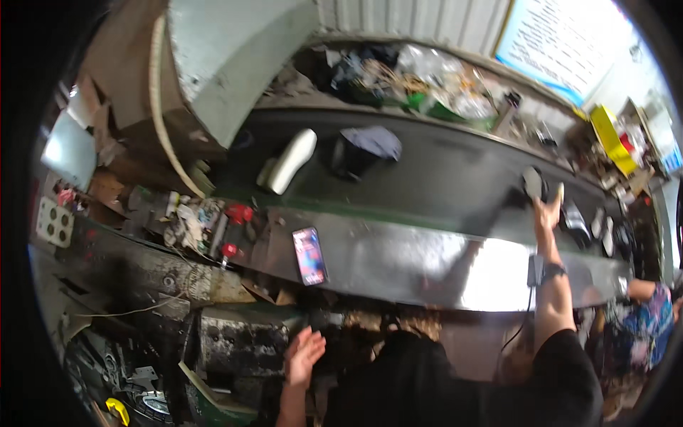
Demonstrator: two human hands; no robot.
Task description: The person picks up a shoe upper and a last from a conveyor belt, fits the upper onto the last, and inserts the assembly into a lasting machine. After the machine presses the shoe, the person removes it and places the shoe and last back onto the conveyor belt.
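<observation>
1. The right hand (546, 215) reached over the dark belt (448, 188), at three o'clock in the view.
2. Just past its fingertips, toward eleven o'clock from the hand, was a grey-and-black shoe (533, 183). I could not tell whether the grip was clamped on it or only met its near edge; a pale piece (560, 193) at the hand's one o'clock was too blurred to name.
3. That shoe looked light, with a fairly stiff sole and a softer upper, unlikely to break. The sides near the heel seemed the best hold; a smooth sole might have slid under the fingers.
4. A black shoe (575, 224) lay just beside the hand, between its three and four o'clock.
5. The left hand (306, 356) hung empty between six and seven o'clock, its grip loosely apart.
6. A lit phone (309, 256) lay on the metal surface (388, 249) at seven o'clock.
7. Farther along the belt, a white shoe-shaped piece (293, 162) lay between ten and eleven o'clock, and a dark bundle (366, 151) just past twelve.
</observation>
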